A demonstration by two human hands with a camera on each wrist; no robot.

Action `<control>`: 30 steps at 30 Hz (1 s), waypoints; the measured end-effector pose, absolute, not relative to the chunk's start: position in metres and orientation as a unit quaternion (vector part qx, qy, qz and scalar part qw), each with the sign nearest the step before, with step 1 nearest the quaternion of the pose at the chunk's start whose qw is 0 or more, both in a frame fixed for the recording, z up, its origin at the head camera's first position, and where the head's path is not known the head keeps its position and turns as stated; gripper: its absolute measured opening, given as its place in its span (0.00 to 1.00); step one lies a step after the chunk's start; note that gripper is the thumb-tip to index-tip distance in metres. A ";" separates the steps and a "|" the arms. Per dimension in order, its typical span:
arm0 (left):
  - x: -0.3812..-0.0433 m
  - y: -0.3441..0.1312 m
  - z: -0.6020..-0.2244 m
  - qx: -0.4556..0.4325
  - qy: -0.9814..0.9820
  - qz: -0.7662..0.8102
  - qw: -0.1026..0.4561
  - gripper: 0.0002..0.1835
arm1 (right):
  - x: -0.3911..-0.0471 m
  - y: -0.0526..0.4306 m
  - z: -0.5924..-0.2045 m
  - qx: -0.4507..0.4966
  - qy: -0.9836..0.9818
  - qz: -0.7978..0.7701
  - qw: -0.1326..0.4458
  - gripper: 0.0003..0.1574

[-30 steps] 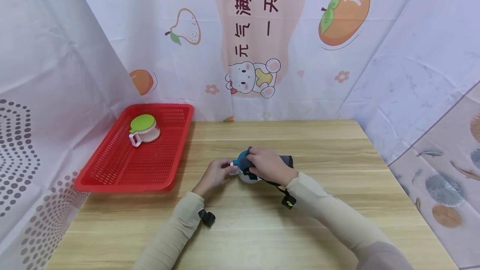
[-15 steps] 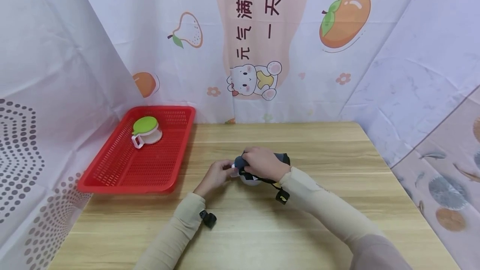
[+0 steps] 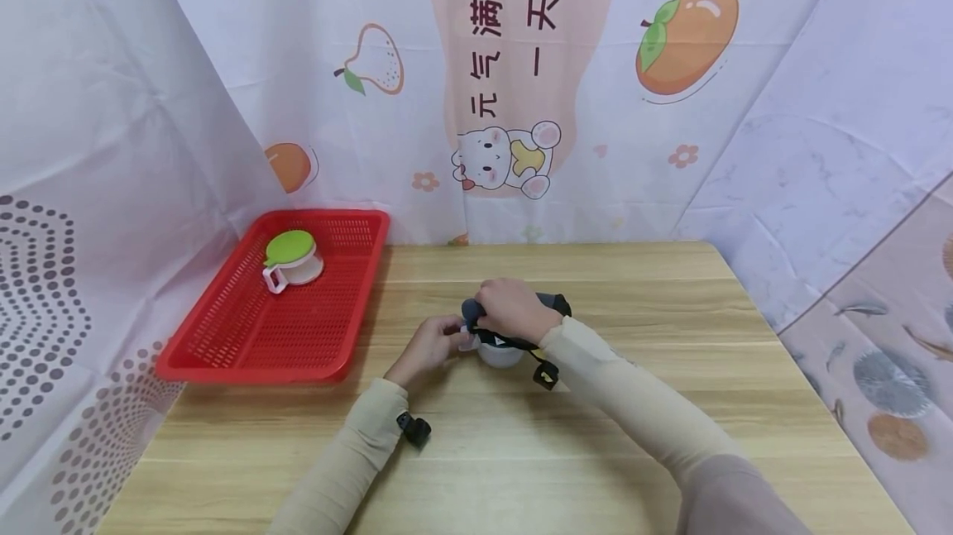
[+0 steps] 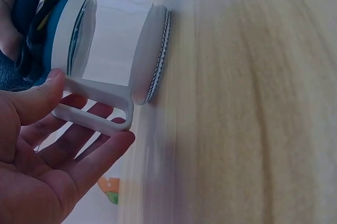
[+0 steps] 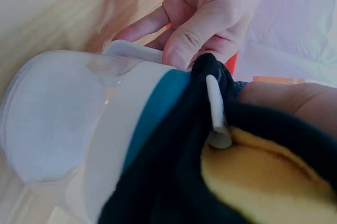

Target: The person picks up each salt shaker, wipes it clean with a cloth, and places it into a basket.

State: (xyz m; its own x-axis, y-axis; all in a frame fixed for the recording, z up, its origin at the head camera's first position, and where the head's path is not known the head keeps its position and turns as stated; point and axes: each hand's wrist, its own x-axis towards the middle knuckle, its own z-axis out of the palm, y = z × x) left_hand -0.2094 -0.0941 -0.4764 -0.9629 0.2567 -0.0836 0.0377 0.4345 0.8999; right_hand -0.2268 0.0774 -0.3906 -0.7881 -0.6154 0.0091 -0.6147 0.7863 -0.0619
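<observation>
A clear round jar with a white collar, a white side handle and a teal lid stands upright on the wooden table. My left hand holds the handle, thumb on one side and fingers behind it. Over the lid, my right hand grips a bunched dark blue cloth, which lies against the lid and covers most of it. A yellow part and a white tag-like strip show on the cloth. Its full shape is hidden.
At the left of the table sits a red plastic basket. Inside it is a similar jar with a green lid and white handle. A printed curtain hangs behind the table.
My right hand and the cloth have shifted left and slightly away over the lid, showing more of the jar's near side. My left hand stays on the handle.
</observation>
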 end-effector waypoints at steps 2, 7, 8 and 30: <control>-0.209 -0.094 -0.477 0.085 0.838 0.528 0.106 0.04 | -0.229 0.076 -0.391 -0.317 0.948 -0.027 0.008 0.13; -0.209 -0.095 -0.479 0.081 0.836 0.532 0.108 0.04 | -0.233 0.072 -0.390 -0.298 0.954 -0.026 0.019 0.14; -0.209 -0.095 -0.479 0.081 0.835 0.533 0.107 0.04 | -0.234 0.072 -0.390 -0.294 0.955 -0.025 0.021 0.14; -0.212 -0.095 -0.481 0.049 0.846 0.515 0.126 0.07 | -0.243 0.098 -0.387 -0.220 0.974 -0.024 0.057 0.16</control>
State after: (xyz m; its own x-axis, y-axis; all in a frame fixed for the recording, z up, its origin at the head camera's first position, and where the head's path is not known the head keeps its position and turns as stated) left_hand -0.2125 -0.0954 -0.4807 -0.9634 0.2126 -0.1636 -0.0476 0.4648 0.8841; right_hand -0.2428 0.0976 -0.3868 -0.8969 -0.4306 -0.1008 -0.4251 0.9023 -0.0718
